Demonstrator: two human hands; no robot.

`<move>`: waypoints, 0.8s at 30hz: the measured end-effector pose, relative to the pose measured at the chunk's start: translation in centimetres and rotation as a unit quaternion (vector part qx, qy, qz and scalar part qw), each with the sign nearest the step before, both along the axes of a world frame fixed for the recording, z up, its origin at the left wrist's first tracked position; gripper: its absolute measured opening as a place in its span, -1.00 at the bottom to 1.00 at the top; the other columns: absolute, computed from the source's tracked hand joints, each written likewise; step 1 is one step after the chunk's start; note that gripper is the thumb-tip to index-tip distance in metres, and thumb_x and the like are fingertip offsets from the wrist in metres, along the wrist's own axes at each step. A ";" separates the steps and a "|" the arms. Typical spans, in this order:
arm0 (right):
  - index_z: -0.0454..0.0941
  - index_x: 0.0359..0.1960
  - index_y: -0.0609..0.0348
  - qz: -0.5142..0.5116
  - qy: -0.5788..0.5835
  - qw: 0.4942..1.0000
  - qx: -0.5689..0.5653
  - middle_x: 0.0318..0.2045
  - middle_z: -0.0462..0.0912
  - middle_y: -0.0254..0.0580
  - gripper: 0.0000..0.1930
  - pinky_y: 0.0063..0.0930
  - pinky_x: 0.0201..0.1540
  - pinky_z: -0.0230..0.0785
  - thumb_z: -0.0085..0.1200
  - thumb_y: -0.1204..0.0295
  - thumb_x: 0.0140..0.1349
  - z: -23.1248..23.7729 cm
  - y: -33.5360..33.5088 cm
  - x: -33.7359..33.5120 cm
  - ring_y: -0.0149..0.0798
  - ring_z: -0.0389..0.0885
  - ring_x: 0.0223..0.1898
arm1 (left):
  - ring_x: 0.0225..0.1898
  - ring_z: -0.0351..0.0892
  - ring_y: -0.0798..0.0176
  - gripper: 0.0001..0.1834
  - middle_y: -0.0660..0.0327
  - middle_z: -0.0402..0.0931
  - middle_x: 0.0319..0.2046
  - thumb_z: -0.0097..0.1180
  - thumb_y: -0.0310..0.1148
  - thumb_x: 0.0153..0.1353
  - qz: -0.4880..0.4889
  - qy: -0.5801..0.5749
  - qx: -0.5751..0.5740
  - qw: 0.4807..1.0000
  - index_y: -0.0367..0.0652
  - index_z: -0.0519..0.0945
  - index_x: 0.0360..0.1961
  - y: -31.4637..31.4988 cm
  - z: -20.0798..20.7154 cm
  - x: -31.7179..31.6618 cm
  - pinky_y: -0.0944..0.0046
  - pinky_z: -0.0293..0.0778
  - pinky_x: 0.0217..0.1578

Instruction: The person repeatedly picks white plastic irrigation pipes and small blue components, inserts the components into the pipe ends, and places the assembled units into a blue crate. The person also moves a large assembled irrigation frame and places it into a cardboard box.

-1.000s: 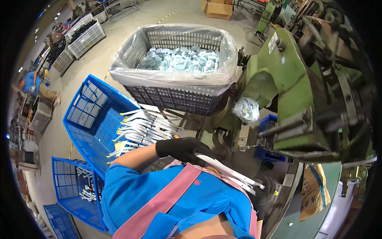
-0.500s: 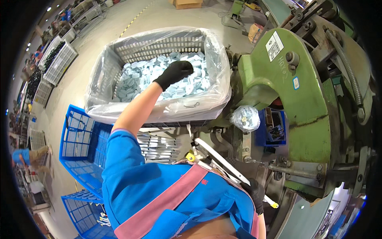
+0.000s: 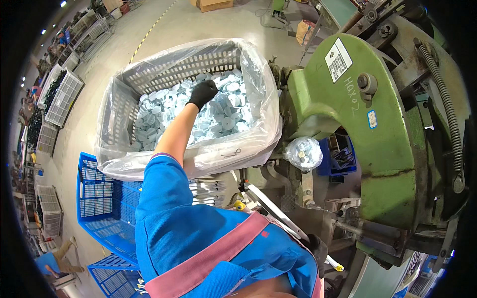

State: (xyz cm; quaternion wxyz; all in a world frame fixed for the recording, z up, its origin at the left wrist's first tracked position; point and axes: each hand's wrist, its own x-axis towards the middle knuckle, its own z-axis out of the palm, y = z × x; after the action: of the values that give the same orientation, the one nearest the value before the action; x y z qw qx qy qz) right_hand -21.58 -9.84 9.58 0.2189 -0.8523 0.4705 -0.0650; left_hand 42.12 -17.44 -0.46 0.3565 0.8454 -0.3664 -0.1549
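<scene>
A lined grey crate (image 3: 272,107) holds a heap of small pale blue-grey plastic pieces (image 3: 218,119). My left hand (image 3: 203,93), in a black glove, is over the far part of that heap with its fingers curled in. What those fingers grip, if anything, is hidden. Low on the right, my right hand (image 3: 317,250), also black-gloved and partly covered by my clothing, is closed around a white tube frame (image 3: 278,212). Yellow caps show on the frame's ends. The frame slants between my body and the machine.
A large green machine (image 3: 382,144) fills the right side. Beside it are a clear plastic bag (image 3: 304,153) and a blue bin (image 3: 325,158). Blue crates (image 3: 97,198) stand at left, near stacked white tubes (image 3: 208,192). Another person (image 3: 52,260) bends at far left.
My left hand has gone lower into the heap and its fingers have curled in further. My right hand still holds the tube frame. The whole view has shifted a little.
</scene>
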 end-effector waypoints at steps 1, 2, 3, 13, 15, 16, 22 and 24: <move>0.60 -0.40 0.09 0.000 -0.007 1.000 0.001 -0.51 0.58 -0.04 -0.78 -0.12 -0.42 0.41 0.27 0.26 0.00 0.0 0.1 0.0 0.07 0.58 -0.47 | -0.32 0.62 -0.06 -0.83 0.02 0.63 -0.46 0.10 -0.27 -0.02 0.040 0.036 0.009 0.999 -0.10 0.64 -0.50 0.2 0.5 0.7 0.06 0.49 -0.24; 0.61 -0.41 0.10 0.000 -0.014 1.000 0.002 -0.51 0.58 -0.03 -0.79 -0.12 -0.41 0.40 0.26 0.26 0.00 0.0 0.1 0.0 0.07 0.58 -0.46 | -0.34 0.62 -0.05 -0.81 0.02 0.63 -0.48 0.11 -0.25 -0.03 0.041 -0.008 0.009 0.999 -0.11 0.64 -0.50 0.5 0.7 1.5 0.05 0.48 -0.26; 0.61 -0.40 0.10 -0.007 -0.015 1.000 0.001 -0.51 0.58 -0.02 -0.79 -0.12 -0.41 0.40 0.26 0.26 0.00 0.0 0.2 0.1 0.07 0.58 -0.46 | -0.36 0.61 -0.05 -0.79 0.02 0.62 -0.49 0.12 -0.23 -0.04 0.044 -0.052 0.010 0.998 -0.13 0.65 -0.50 1.0 0.8 2.2 0.04 0.48 -0.27; 0.61 -0.37 0.12 0.003 -0.023 1.000 0.011 -0.47 0.59 -0.01 -0.76 -0.12 -0.40 0.39 0.27 0.26 -0.01 -1.0 0.1 0.0 0.10 0.58 -0.44 | -0.18 0.60 -0.10 -0.76 -0.01 0.62 -0.29 0.12 -0.22 0.00 0.038 -0.178 0.163 0.970 -0.11 0.65 -0.35 4.9 -0.5 4.2 -0.02 0.50 -0.17; 0.61 -0.36 0.12 0.000 -0.024 0.999 0.030 -0.46 0.59 -0.01 -0.75 -0.13 -0.40 0.40 0.27 0.25 -0.02 -1.0 -0.2 0.0 0.09 0.58 -0.43 | -0.10 0.60 -0.09 -0.70 0.00 0.61 -0.16 0.07 -0.27 0.01 -0.009 -0.212 0.268 0.940 -0.07 0.66 -0.22 4.5 -0.1 3.2 -0.02 0.51 -0.09; 0.62 -0.36 0.11 -0.001 -0.020 0.999 0.042 -0.45 0.60 -0.02 -0.75 -0.13 -0.39 0.40 0.27 0.25 -0.02 -1.0 -0.4 0.0 0.09 0.58 -0.43 | -0.08 0.61 -0.05 -0.70 0.03 0.62 -0.13 0.06 -0.29 0.00 0.000 -0.211 0.298 0.931 -0.06 0.66 -0.22 4.7 -0.3 2.3 -0.01 0.52 -0.07; 0.62 -0.33 0.11 0.026 -0.008 0.999 0.017 -0.40 0.62 -0.04 -0.73 -0.15 -0.38 0.41 0.26 0.24 -0.01 -0.8 -0.6 -0.2 0.06 0.59 -0.43 | -0.03 0.55 -0.01 -0.75 0.14 0.56 -0.13 0.06 -0.49 -0.05 -0.156 -0.276 0.205 0.926 0.03 0.61 -0.30 5.9 -1.3 1.4 0.06 0.50 -0.14; 0.62 -0.33 0.11 0.018 0.004 1.000 0.013 -0.40 0.62 -0.04 -0.74 -0.15 -0.38 0.41 0.26 0.24 0.00 -0.7 -0.5 -0.3 0.06 0.59 -0.43 | -0.16 0.58 0.01 -0.69 0.15 0.57 -0.25 0.00 -0.54 -0.08 -0.168 -0.302 0.212 0.914 0.09 0.63 -0.33 6.4 -1.5 2.1 0.08 0.50 -0.21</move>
State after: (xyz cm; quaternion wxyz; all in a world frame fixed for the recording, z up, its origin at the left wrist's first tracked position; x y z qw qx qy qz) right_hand -21.84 -10.38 8.86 0.2291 -0.8582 0.4563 -0.0518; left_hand 44.18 -11.04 -1.98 0.0098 0.8333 -0.5522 -0.0239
